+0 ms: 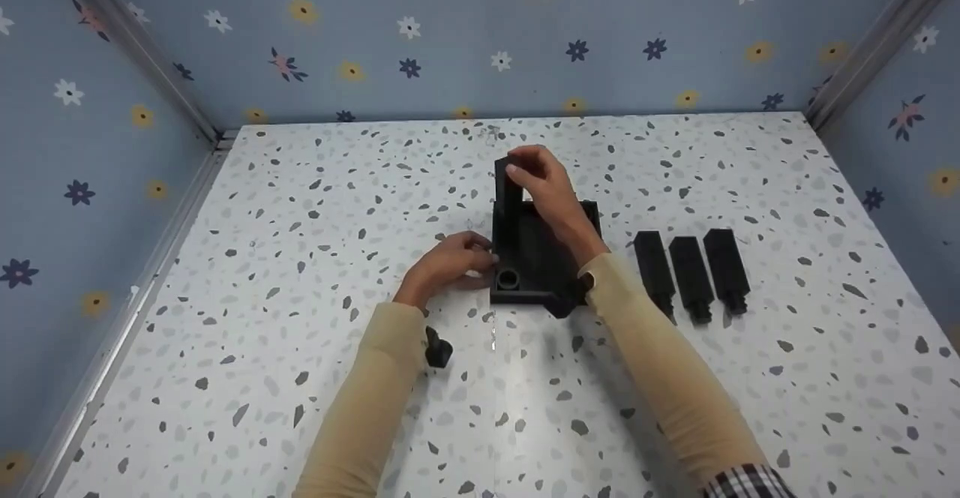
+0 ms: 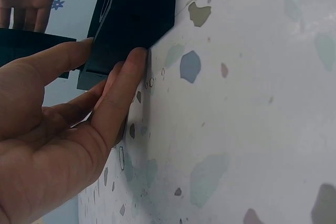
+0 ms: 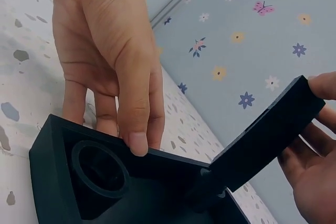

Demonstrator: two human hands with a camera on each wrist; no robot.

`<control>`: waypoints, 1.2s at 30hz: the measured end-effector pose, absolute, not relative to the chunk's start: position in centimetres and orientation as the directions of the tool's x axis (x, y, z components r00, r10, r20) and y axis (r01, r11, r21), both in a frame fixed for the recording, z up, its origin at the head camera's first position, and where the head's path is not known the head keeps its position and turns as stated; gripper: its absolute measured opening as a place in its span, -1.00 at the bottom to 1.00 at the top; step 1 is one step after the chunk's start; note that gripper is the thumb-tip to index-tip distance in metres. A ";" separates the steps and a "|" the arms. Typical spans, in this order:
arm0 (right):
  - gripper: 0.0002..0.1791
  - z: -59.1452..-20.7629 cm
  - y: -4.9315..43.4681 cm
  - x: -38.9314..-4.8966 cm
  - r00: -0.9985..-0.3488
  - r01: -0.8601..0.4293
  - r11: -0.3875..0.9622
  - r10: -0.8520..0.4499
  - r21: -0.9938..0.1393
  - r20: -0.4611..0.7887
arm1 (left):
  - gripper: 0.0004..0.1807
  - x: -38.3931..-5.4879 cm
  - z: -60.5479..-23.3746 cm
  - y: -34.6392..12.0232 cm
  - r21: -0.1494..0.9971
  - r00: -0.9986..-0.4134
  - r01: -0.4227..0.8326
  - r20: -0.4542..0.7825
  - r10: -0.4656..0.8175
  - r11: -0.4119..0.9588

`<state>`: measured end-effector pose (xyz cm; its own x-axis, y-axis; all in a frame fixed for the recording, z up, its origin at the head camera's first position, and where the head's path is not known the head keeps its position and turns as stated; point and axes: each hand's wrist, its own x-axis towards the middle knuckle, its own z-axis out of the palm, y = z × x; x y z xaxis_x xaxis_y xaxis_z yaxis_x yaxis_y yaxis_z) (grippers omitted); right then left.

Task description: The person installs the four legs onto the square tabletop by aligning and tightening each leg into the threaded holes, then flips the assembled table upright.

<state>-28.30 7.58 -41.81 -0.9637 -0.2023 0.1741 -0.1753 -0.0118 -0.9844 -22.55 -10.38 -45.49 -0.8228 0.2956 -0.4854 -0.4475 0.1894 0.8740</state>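
Observation:
A shallow black open box [image 1: 517, 298] sits on the table with a round socket [image 3: 100, 169] in its near left corner. My left hand [image 1: 454, 262] holds its left wall, the thumb over the rim and the other fingers along the outside. My right hand [image 1: 551, 190] grips the upper end of a black square post [image 3: 273, 129]. The post stands nearly upright in the head view, and its narrower lower end is at the box's far left corner, at a second round socket. How far it sits in is hidden.
Three similar black posts [image 1: 691, 273] lie side by side right of the box, their stepped narrow ends toward me. The speckled white table [image 1: 337, 183] meets blue flowered walls [image 1: 465, 18] at the back and sides. Black wrist cameras [image 1: 439, 352] hang below my forearms.

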 end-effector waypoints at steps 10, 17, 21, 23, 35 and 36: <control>-0.67 -39.7 7.5 -26.3 -0.978 -0.152 0.073 -0.157 -0.986 0.139 | -0.60 -22.5 -45.3 -10.4 0.867 -0.815 -0.472 -0.498 0.296 0.158; -0.59 -39.6 7.5 -25.9 -0.977 -0.160 0.078 -0.157 -0.984 0.146 | -0.59 -22.5 -45.3 -10.3 0.869 -0.820 -0.461 -0.495 0.288 0.180; -0.62 -39.9 7.4 -25.9 -0.973 -0.197 0.089 -0.142 -0.976 0.184 | -0.58 -22.5 -45.4 -10.3 0.873 -0.824 -0.451 -0.487 0.289 0.187; -0.67 -40.0 7.5 -26.0 -0.969 -0.220 0.085 -0.132 -0.972 0.208 | -0.58 -22.5 -45.4 -10.4 0.874 -0.825 -0.450 -0.485 0.290 0.183; -0.71 -42.2 8.0 -28.0 -0.968 -0.208 -0.009 -0.140 -0.978 0.207 | -0.52 -22.7 -45.6 -10.5 0.868 -0.816 -0.443 -0.494 0.300 0.224; -0.69 -41.9 7.9 -27.9 -0.969 -0.193 -0.017 -0.154 -0.981 0.193 | -0.53 -22.7 -45.6 -10.5 0.868 -0.818 -0.440 -0.494 0.296 0.232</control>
<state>-27.92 7.95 -41.93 -0.9690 -0.1538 0.1933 -0.1930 -0.0172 -0.9811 -22.70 -10.50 -45.55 -0.8178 0.2961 -0.4935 -0.4396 0.2321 0.8677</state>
